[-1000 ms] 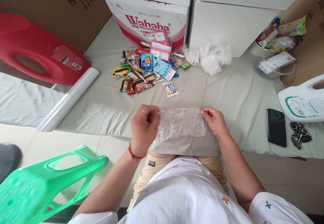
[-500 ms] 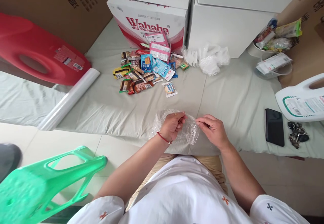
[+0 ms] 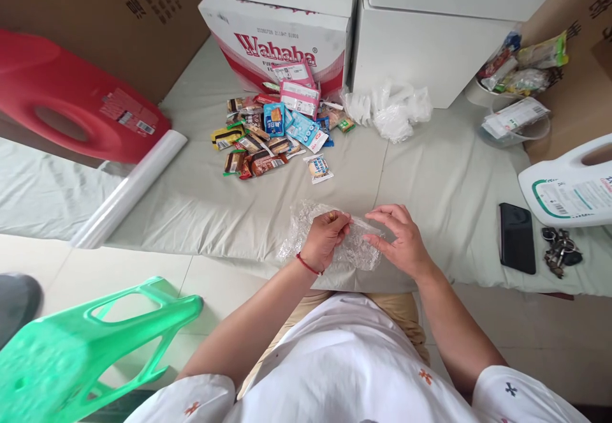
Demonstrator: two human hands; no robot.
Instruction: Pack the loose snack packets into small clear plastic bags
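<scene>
- While the left hand (image 3: 327,237) pinches an edge of the wrap (image 3: 361,252) between thumb and forefinger, its other fingers are curled into the palm.
- Right hand (image 3: 404,241): open, thumb apart from the spread fingers, tips at the right end of the wrap. Contact cannot be confirmed from this position.
- Wrap: clear, crumpled, lying along the front edge of the cloth (image 3: 421,187), directly before the person.
- Bowl (image 3: 475,94): located at the far right; holds wrapped snacks (image 3: 530,69) heaped above the rim.
- Tub (image 3: 535,132): clear, just in front of the bowl; holds a white packet (image 3: 514,118), slanted across the top.
- Carton (image 3: 280,50): stands behind the loose snack pile (image 3: 262,145); contents not visible.
- Red jug (image 3: 90,113): lies beside the roll (image 3: 131,190); cut off at the left. Contents cannot be seen.
- White jug (image 3: 568,187): near the phone (image 3: 517,238) and keys (image 3: 561,251); cut off at the right.
- Stool (image 3: 57,353): green, partly outside the view.
- Dark object (image 3: 19,305): beyond the stool, cut off; identity unclear.
- Part of the wrap is hidden by the left hand.
</scene>
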